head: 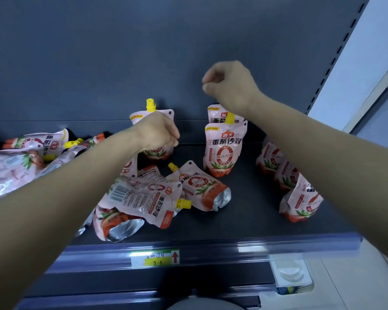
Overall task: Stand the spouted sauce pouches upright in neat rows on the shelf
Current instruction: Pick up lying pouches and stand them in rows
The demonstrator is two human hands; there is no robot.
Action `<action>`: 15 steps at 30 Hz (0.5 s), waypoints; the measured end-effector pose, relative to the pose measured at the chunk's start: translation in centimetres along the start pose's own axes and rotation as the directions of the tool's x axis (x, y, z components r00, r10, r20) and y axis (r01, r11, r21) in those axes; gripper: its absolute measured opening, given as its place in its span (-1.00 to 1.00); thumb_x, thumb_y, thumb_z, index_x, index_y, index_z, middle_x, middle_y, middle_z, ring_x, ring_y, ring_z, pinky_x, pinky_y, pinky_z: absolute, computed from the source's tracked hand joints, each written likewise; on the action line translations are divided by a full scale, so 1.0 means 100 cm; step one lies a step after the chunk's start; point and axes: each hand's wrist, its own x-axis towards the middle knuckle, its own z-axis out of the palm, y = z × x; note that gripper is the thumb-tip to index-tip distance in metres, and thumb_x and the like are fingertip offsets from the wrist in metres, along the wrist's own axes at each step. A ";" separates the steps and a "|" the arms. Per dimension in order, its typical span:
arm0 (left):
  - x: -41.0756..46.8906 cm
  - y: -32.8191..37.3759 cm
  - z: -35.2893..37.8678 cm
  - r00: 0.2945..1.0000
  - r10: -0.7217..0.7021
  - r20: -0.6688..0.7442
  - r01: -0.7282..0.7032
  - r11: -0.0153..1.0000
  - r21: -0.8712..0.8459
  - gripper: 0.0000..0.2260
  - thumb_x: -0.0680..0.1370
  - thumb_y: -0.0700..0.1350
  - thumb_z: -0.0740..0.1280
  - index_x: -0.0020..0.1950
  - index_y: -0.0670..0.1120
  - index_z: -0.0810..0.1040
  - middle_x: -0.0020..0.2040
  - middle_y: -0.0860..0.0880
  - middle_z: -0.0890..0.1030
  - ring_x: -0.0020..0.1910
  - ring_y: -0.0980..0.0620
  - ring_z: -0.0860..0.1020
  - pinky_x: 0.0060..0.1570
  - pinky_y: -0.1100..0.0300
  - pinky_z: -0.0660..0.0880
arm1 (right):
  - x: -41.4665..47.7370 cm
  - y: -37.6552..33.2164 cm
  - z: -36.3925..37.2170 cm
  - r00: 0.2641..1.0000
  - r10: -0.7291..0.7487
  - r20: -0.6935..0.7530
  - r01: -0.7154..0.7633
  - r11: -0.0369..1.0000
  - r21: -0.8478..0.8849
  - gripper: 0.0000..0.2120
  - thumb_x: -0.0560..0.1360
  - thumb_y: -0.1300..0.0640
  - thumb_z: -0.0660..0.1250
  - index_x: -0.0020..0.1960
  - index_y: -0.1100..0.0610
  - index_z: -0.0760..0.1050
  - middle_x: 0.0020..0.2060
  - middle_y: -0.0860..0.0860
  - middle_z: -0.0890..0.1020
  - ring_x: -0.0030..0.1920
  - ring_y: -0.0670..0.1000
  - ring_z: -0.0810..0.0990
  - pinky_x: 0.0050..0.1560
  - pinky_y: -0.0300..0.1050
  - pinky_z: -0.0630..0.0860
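Pink tomato sauce pouches with yellow spouts are on a dark shelf (251, 211). My left hand (159, 133) is closed around an upright pouch (166, 115) near the back, its spout sticking up above my knuckles. My right hand (229, 83) hovers above the shelf with its fingers curled and nothing in them. Below it two pouches stand one behind the other, the front one (224, 148) facing me. Three more upright pouches (300, 202) line the right side, partly hidden by my right forearm. Several pouches lie flat in the middle (202, 184) and in front (141, 198).
A heap of toppled pouches (20, 157) fills the shelf's left end. A price label (155, 257) sits on the front rail. The grey back panel (188, 41) rises behind, with a slotted upright (323, 81) at the right. Bare shelf shows between the middle and right pouches.
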 end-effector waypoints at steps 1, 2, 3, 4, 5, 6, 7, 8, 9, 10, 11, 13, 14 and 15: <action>-0.004 -0.007 -0.003 1.000 -0.011 0.025 0.010 0.999 0.051 -0.89 0.48 -0.22 0.37 -0.18 -0.01 0.53 -0.18 0.04 0.55 -0.14 0.05 0.50 -0.22 0.36 0.37 | -0.006 -0.006 0.007 0.998 -0.025 0.062 0.026 1.000 -0.016 -0.85 0.48 0.23 0.30 0.00 0.20 0.60 -0.24 -0.10 0.56 -0.12 -0.10 0.51 -0.22 -0.42 0.39; -0.010 -0.011 -0.006 0.999 -0.034 0.042 0.031 0.996 0.079 -0.88 0.49 -0.22 0.35 -0.19 -0.02 0.52 -0.17 0.01 0.55 -0.17 0.04 0.50 -0.29 0.38 0.36 | -0.011 -0.009 0.015 0.989 -0.042 0.139 0.048 0.998 -0.047 -0.85 0.49 0.23 0.30 0.00 0.21 0.61 -0.25 -0.11 0.57 -0.13 -0.10 0.52 -0.23 -0.46 0.37; -0.016 -0.017 -0.009 0.994 -0.079 0.072 0.072 0.992 0.100 -0.91 0.50 -0.22 0.34 -0.17 -0.05 0.54 -0.17 -0.02 0.55 -0.19 0.02 0.51 -0.32 0.38 0.39 | -0.015 -0.012 0.024 0.974 -0.050 0.222 0.070 0.994 -0.086 -0.84 0.49 0.25 0.30 0.01 0.23 0.62 -0.22 -0.09 0.60 -0.12 -0.09 0.52 -0.25 -0.47 0.36; -0.024 -0.020 -0.011 0.990 -0.114 0.087 0.100 0.984 0.144 -0.98 0.49 -0.20 0.35 -0.12 -0.11 0.57 -0.15 -0.07 0.57 -0.16 -0.02 0.52 -0.29 0.33 0.43 | -0.020 -0.013 0.034 0.952 -0.042 0.303 0.085 0.988 -0.129 -0.83 0.49 0.26 0.30 0.04 0.23 0.62 -0.16 -0.05 0.63 -0.10 -0.08 0.54 -0.25 -0.44 0.39; -0.029 -0.026 -0.011 0.986 -0.131 0.102 0.108 0.973 0.202 -0.88 0.48 -0.18 0.38 -0.04 -0.20 0.61 -0.10 -0.12 0.59 -0.10 -0.08 0.55 -0.20 0.24 0.48 | -0.024 -0.013 0.044 0.927 -0.022 0.375 0.092 0.981 -0.170 -0.82 0.50 0.26 0.31 0.06 0.24 0.62 -0.08 0.00 0.65 -0.04 -0.04 0.57 -0.19 -0.36 0.45; -0.035 -0.030 -0.012 0.983 -0.148 0.108 0.115 0.956 0.268 -0.81 0.46 -0.16 0.40 0.00 -0.25 0.61 -0.04 -0.17 0.62 -0.03 -0.13 0.57 -0.10 0.15 0.50 | -0.027 -0.011 0.056 0.900 0.007 0.436 0.099 0.971 -0.218 -0.80 0.50 0.25 0.32 0.09 0.25 0.61 0.00 0.06 0.66 0.04 0.01 0.60 -0.08 -0.25 0.52; -0.040 -0.035 -0.012 0.982 -0.158 0.104 0.122 0.949 0.292 -0.77 0.43 -0.15 0.43 0.00 -0.27 0.61 -0.02 -0.19 0.63 0.01 -0.15 0.58 -0.05 0.12 0.49 | -0.029 -0.008 0.067 0.874 0.032 0.485 0.116 0.955 -0.273 -0.78 0.50 0.24 0.31 0.10 0.28 0.60 0.05 0.12 0.66 0.09 0.09 0.60 0.04 -0.14 0.55; -0.047 -0.039 -0.012 0.983 -0.159 0.096 0.124 0.946 0.301 -0.77 0.42 -0.15 0.44 -0.01 -0.26 0.62 -0.02 -0.18 0.63 0.00 -0.14 0.58 -0.06 0.13 0.47 | -0.031 -0.005 0.078 0.847 0.064 0.528 0.137 0.933 -0.333 -0.76 0.50 0.23 0.31 0.11 0.31 0.59 0.07 0.17 0.65 0.11 0.15 0.60 0.10 -0.05 0.54; -0.053 -0.044 -0.014 0.984 -0.151 0.096 0.116 0.948 0.296 -0.78 0.42 -0.15 0.44 -0.01 -0.25 0.63 -0.05 -0.16 0.63 -0.04 -0.12 0.58 -0.10 0.17 0.46 | -0.033 0.000 0.088 0.824 0.094 0.558 0.154 0.911 -0.382 -0.75 0.50 0.20 0.32 0.11 0.32 0.58 0.07 0.20 0.65 0.11 0.18 0.60 0.11 -0.01 0.54; -0.058 -0.048 -0.015 0.985 -0.143 0.091 0.111 0.950 0.291 -0.80 0.42 -0.16 0.43 -0.01 -0.23 0.63 -0.07 -0.13 0.63 -0.07 -0.09 0.57 -0.15 0.19 0.45 | -0.035 0.003 0.096 0.800 0.130 0.586 0.162 0.893 -0.419 -0.73 0.50 0.17 0.32 0.11 0.32 0.58 0.07 0.20 0.64 0.10 0.18 0.60 0.09 -0.02 0.54; -0.062 -0.053 -0.017 0.986 -0.144 0.079 0.114 0.949 0.293 -0.82 0.43 -0.18 0.42 0.00 -0.22 0.63 -0.08 -0.13 0.63 -0.08 -0.09 0.56 -0.17 0.20 0.44 | -0.036 0.006 0.102 0.775 0.153 0.612 0.179 0.877 -0.446 -0.73 0.51 0.15 0.31 0.12 0.30 0.58 0.08 0.19 0.64 0.11 0.17 0.60 0.08 -0.04 0.53; -0.069 -0.065 -0.020 0.986 -0.159 0.039 0.138 0.934 0.330 -0.81 0.44 -0.17 0.41 0.00 -0.23 0.63 -0.04 -0.15 0.63 -0.07 -0.10 0.56 -0.10 0.17 0.46 | -0.038 0.010 0.108 0.745 0.197 0.637 0.174 0.866 -0.470 -0.71 0.52 0.16 0.30 0.18 0.26 0.57 0.12 0.17 0.62 0.16 0.17 0.58 0.10 -0.07 0.50; -0.073 -0.069 -0.021 0.986 -0.166 0.029 0.145 0.924 0.354 -0.80 0.44 -0.15 0.42 -0.01 -0.23 0.61 -0.05 -0.15 0.62 -0.08 -0.09 0.54 -0.08 0.14 0.45 | -0.039 0.011 0.110 0.732 0.219 0.645 0.156 0.868 -0.472 -0.71 0.51 0.17 0.30 0.20 0.23 0.56 0.14 0.17 0.61 0.18 0.17 0.57 0.11 -0.08 0.49; -0.077 -0.074 -0.021 0.985 -0.168 0.032 0.145 0.917 0.371 -0.80 0.44 -0.13 0.42 0.00 -0.21 0.60 -0.05 -0.13 0.59 -0.08 -0.08 0.51 -0.07 0.15 0.43 | -0.040 0.012 0.112 0.720 0.230 0.655 0.159 0.864 -0.478 -0.70 0.51 0.18 0.29 0.22 0.21 0.55 0.15 0.17 0.60 0.19 0.17 0.56 0.12 -0.09 0.48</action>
